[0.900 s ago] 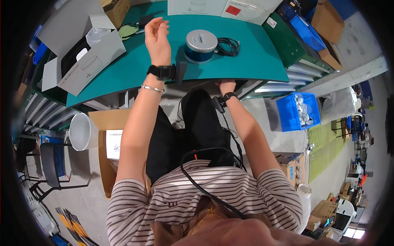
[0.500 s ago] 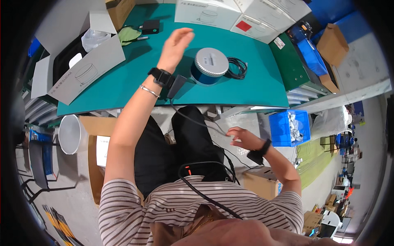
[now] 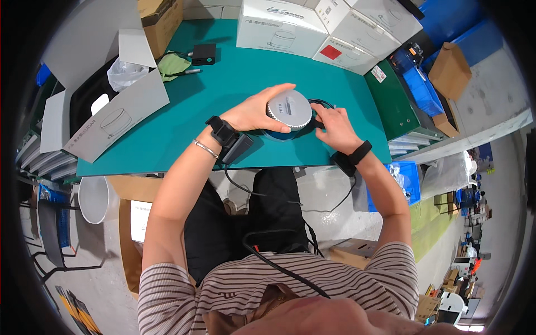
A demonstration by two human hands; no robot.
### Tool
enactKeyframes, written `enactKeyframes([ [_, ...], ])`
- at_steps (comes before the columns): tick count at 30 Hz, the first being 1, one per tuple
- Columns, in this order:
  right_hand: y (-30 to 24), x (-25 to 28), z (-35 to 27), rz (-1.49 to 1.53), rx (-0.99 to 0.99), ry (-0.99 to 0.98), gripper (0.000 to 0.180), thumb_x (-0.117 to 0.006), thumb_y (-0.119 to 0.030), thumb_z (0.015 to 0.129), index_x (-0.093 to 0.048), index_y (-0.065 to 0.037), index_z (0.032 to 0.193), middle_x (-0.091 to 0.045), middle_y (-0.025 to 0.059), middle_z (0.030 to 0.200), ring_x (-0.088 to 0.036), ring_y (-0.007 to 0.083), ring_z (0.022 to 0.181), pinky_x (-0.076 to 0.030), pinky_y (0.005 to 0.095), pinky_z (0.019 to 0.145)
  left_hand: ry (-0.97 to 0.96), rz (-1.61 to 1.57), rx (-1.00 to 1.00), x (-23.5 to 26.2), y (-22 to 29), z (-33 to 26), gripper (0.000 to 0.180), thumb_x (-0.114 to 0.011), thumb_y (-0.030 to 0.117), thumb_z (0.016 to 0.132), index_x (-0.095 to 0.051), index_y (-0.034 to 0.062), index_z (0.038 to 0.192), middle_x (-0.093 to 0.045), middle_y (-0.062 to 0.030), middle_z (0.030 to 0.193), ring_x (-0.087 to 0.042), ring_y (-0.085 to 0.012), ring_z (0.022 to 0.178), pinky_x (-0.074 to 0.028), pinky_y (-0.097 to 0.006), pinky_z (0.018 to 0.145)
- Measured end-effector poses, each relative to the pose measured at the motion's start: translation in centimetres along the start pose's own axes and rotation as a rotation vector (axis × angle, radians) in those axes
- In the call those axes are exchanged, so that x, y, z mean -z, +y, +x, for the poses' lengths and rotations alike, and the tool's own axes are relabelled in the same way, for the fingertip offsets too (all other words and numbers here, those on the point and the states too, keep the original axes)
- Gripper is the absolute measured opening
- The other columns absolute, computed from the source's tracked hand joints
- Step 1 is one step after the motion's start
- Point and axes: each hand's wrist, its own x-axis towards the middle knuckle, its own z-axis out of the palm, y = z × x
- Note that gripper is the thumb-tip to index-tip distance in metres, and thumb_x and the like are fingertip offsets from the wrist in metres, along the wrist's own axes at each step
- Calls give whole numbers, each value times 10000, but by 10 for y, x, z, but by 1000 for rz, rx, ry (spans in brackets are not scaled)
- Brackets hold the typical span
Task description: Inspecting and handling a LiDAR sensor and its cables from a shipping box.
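Note:
A round lidar sensor (image 3: 290, 109) with a silver, ribbed-edge lid and a dark blue body stands on the green table. My left hand (image 3: 252, 114) grips it from the left, with the fingers round its far side and the thumb along the near side. To the right of the sensor, my right hand (image 3: 337, 129) has its fingers bent at the black cable (image 3: 320, 103), thumb and fingertips close together. Those fingers partly hide the cable. Both wrists carry black straps with small devices.
An opened white box (image 3: 120, 120) with a plastic bag inside stands at the left. Several white boxes (image 3: 282, 30) line the far edge. A small black box (image 3: 204, 54) lies at the far left, next to a green pouch (image 3: 173, 67). A blue bin (image 3: 410, 181) is at the right.
My left hand came down and right onto the sensor. My right hand rose from beside my lap to the cable. The sensor sits slightly nearer to me in the picture.

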Motion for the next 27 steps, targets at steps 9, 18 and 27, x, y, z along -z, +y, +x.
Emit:
enactKeyframes([
  [9, -11, 19, 26, 232, 55, 94, 742, -665, -69, 662, -407, -163, 1351, -543, 103, 1025, -569, 276, 969, -436, 390, 836, 155, 4, 87, 19, -12, 18, 839, -804, 431, 690, -444, 52, 1347, -551, -173, 1232, -540, -264, 1124, -428, -335, 963],
  [18, -20, 20, 52, 219, 128, 218, 979, -879, -317, 529, -408, -268, 1386, -526, 69, 1059, -578, 261, 954, -490, 391, 811, 280, -307, 285, 30, -24, 19, 557, -586, 430, 901, -463, 100, 1333, -568, -99, 1136, -507, -170, 1067, -397, -300, 939],
  [27, -23, 5, 53, 390, 24, 298, 836, -882, -311, 531, -552, -246, 1296, -553, 16, 992, -581, 168, 919, -479, 306, 718, 275, -345, 265, 30, -36, 17, 587, -464, 543, 933, -485, 65, 1274, -516, -78, 1161, -455, -159, 1118, -349, -296, 979],
])
